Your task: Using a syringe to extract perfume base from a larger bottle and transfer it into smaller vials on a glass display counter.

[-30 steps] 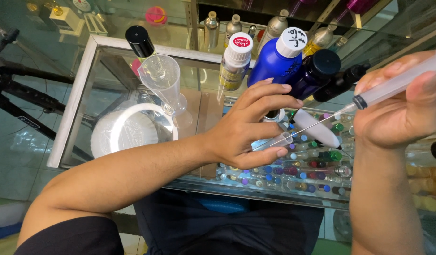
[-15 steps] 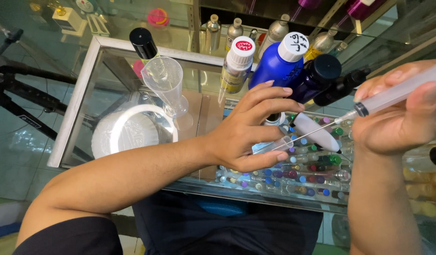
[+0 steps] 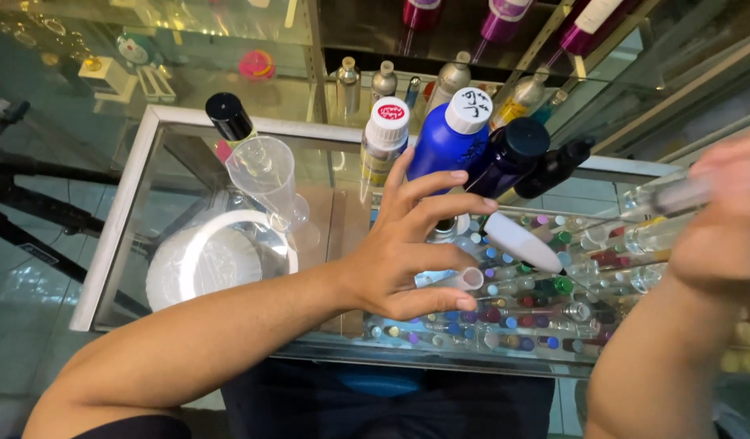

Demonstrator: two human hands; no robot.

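Clear plastic shows between the curled thumb and lower fingers of the left hand (image 3: pixel 407 260): a small tube-shaped vial (image 3: pixel 452 280) with an open round mouth, held low over the glass counter top (image 3: pixel 188 134), while the index and middle fingers stand spread and free above it. Half a second ago a long needle from the right hand's syringe reached down toward this vial; now that needle is gone from the vial's mouth, which suggests the drawing or filling at the vial is over for the moment. The right hand (image 3: pixel 716 228) has lifted to the frame's right edge and is blurred; it grips a clear syringe barrel (image 3: pixel 663 195), fingers closed round it. Just beyond the left fingertips lies a white oblong cap (image 3: pixel 521 241), and behind them stand a blue bottle with a white lid (image 3: pixel 444 146), a dark navy bottle with a black lid (image 3: pixel 505 162) and a pale bottle with a white and red lid (image 3: pixel 383 142). Farther left stands a clear plastic funnel-like cup (image 3: pixel 265 175) before a black-capped bottle (image 3: pixel 228 118). Under the glass lie rows of small coloured-capped vials (image 3: pixel 505 317) and a white round dish (image 3: pixel 216 260).
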